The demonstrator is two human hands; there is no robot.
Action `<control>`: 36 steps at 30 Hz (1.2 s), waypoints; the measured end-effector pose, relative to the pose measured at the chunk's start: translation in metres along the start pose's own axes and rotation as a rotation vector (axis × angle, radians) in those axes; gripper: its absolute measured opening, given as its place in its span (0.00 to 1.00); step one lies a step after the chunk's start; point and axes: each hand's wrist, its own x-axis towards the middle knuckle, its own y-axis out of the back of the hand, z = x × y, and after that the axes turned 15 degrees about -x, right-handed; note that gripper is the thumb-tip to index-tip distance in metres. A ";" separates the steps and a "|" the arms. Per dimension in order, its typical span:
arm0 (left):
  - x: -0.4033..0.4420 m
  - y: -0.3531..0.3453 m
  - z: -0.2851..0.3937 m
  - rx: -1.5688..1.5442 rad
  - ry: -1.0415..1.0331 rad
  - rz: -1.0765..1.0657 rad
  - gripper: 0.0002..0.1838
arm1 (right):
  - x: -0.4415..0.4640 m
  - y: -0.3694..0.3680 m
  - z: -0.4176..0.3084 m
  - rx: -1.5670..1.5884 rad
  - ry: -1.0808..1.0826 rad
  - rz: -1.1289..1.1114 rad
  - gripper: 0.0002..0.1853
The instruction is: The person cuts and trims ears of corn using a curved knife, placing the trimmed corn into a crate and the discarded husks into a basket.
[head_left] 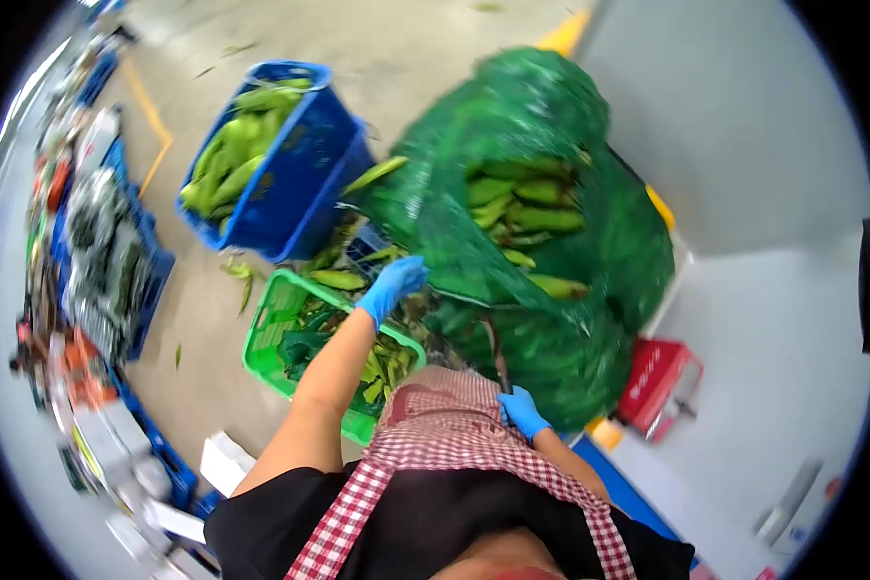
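Note:
My left hand [394,288], in a blue glove, is raised at the left edge of a big green mesh bag [541,106]; its fingers are curled, and anything in them is too small to name. Through the bag's opening show green corn cobs in husk [527,203]. My right hand [524,411], also gloved in blue, is low by the apron, closed on the handle of a dark curved tool [498,353] that lies against the bag. Below my left forearm sits a green crate [261,333] with husks and leaves inside.
A blue crate [309,145] full of corn cobs stands at the upper left. Loose husks [336,279] lie between the crates and the bag. A red box [655,387] is beside the bag at the right, near a grey wall [744,145]. Packed goods line the far left.

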 end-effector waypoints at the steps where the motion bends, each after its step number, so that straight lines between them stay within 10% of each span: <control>1: 0.018 -0.028 -0.003 0.067 -0.004 -0.088 0.15 | 0.000 -0.004 0.018 0.055 0.019 0.046 0.09; 7: 0.147 -0.179 -0.088 0.872 -0.490 -0.387 0.15 | 0.009 -0.031 0.108 0.409 -0.041 0.129 0.08; 13: 0.233 -0.214 -0.223 1.847 -0.033 -0.456 0.25 | 0.004 -0.057 0.134 0.679 -0.219 0.228 0.07; 16: 0.216 -0.203 -0.249 1.793 -0.434 -0.213 0.28 | 0.017 -0.073 0.168 0.519 -0.198 0.192 0.07; 20: 0.217 -0.193 -0.227 1.570 -0.281 -0.422 0.35 | 0.001 -0.057 0.139 0.679 -0.181 0.209 0.08; 26: 0.073 -0.179 -0.105 0.713 -0.612 -0.341 0.47 | 0.050 -0.037 0.152 0.528 -0.095 0.156 0.11; 36: -0.198 -0.032 0.084 -0.317 -0.398 -0.189 0.26 | 0.055 0.023 0.025 -0.413 0.380 0.250 0.09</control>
